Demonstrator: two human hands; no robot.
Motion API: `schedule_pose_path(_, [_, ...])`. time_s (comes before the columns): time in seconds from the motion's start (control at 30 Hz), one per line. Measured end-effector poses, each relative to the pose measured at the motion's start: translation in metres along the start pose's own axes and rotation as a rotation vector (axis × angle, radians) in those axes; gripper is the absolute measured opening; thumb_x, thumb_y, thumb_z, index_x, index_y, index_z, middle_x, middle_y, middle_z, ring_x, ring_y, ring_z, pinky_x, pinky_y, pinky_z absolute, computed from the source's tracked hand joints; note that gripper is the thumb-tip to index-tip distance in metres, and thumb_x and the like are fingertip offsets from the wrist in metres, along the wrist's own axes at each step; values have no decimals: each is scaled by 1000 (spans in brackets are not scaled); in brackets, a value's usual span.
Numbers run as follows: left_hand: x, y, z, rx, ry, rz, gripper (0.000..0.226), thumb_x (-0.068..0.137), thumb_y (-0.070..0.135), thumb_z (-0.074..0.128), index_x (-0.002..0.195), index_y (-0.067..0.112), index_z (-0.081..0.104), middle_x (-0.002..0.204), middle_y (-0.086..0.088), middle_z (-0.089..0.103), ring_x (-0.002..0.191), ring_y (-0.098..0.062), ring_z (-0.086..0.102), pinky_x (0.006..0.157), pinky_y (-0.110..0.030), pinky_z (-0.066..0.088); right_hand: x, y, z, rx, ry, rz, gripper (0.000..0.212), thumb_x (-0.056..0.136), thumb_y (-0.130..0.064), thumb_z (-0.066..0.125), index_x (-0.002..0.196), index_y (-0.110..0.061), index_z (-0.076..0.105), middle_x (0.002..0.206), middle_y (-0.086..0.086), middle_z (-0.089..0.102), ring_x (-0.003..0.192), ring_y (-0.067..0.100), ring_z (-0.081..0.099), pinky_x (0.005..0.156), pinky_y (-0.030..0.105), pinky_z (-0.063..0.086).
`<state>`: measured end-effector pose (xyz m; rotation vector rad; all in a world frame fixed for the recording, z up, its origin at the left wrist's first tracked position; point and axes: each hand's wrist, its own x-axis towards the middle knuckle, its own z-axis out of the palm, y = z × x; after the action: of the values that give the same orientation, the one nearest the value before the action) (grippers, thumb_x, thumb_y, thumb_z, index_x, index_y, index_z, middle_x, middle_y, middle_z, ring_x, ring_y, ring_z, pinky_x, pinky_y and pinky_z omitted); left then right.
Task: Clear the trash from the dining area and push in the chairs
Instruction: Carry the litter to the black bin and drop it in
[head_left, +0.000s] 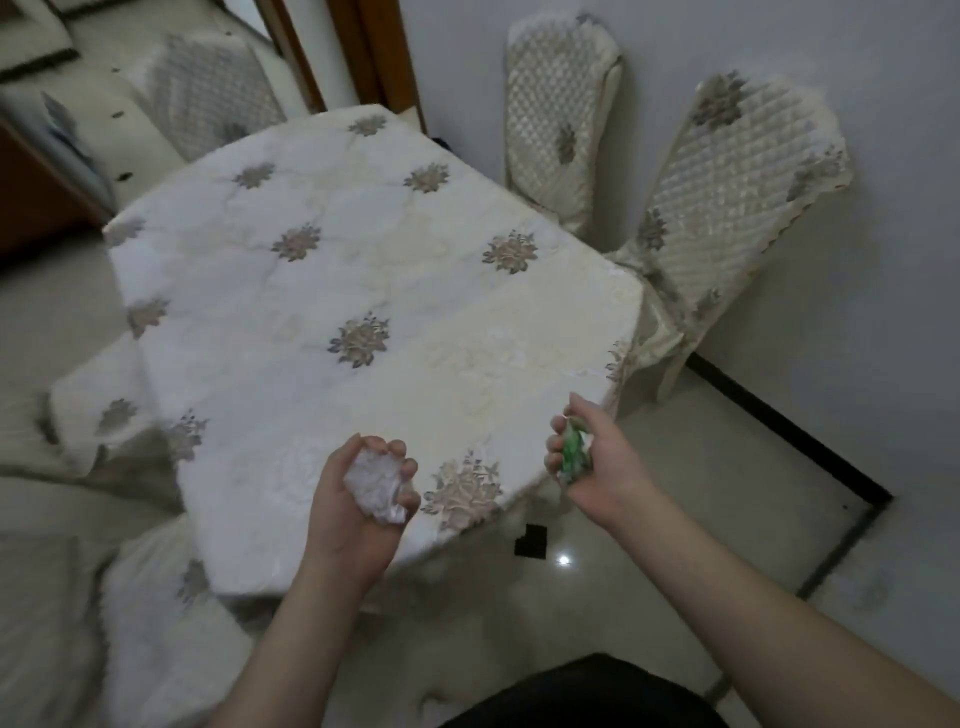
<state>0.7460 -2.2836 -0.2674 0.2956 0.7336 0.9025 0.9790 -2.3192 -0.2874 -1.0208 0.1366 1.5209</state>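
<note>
At the left edge a covered chair (93, 431) sits with its seat tucked partly under the table's left side, and another covered chair (156, 613) stands by the near left corner. The table (363, 249) carries a white quilted cloth with embroidered flower motifs; nothing that holds other things shows on it.

Over the table's near edge the left hand (358, 499) is turned palm up, its fingers curled closed around a crumpled white tissue (375, 486), which bulges out between the fingertips and the palm. The wad sits wholly within the hand, above the cloth near the near right corner.

Just past that corner, off the table's right edge and over the floor (675, 493), the right hand (592, 457) is closed around a green wrapper (573, 453), with the thumb and curled fingers pinching it so only a crumpled strip of green shows between them.

Further right, two chairs in quilted covers stand apart from the table: one (563, 119) against the wall beyond the far right corner, the other (727, 208) angled beside the right edge.
</note>
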Motion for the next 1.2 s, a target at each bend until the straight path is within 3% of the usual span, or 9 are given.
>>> schedule_pose_path(0.13, [-37,28,-54,-101,61,62,44,41,29,93,69,19,59,76,1,59,62,-14,57,44,-19,39,2,54,47,-75,-47,55,17,88,-27,64,80,-17,53,70,-1,54,52,11,50,44,21,42])
schedule_pose_path(0.53, [-185,152,-244,-299,261,378,43,43,27,91,74,19,62,80,0,59,65,-15,58,47,-21,39,-23,269,207,-283,-262,290,17,90,-26,60,78,-17,54,75,1,60,59,13,55,47,21,47])
schedule_pose_path(0.8, [-235,185,-281,-422,368,621,38,43,28,89,70,20,63,79,1,59,67,-13,54,47,-19,37,-28,351,264,-558,-351,358,13,90,-23,60,81,-14,56,75,3,62,60,15,58,53,26,45])
schedule_pose_path(0.97, [-251,186,-281,-502,536,727,10,66,29,69,68,20,66,82,-1,58,66,-14,53,46,-20,33,-15,383,290,-683,-436,484,18,86,-27,63,96,-12,58,78,4,61,58,13,58,50,23,48])
schedule_pose_path(1.07, [-271,187,-280,-593,640,807,14,75,26,55,68,18,63,78,-3,58,61,-16,53,42,-19,34,-16,406,313,-694,-546,559,10,89,-24,61,84,-16,57,76,2,63,58,13,57,49,22,47])
schedule_pose_path(1.2, [-306,182,-286,-679,772,899,9,72,25,58,73,17,63,77,-4,60,59,-16,55,45,-18,35,-28,443,332,-747,-688,662,12,91,-22,58,81,-15,56,77,2,61,60,15,56,54,25,48])
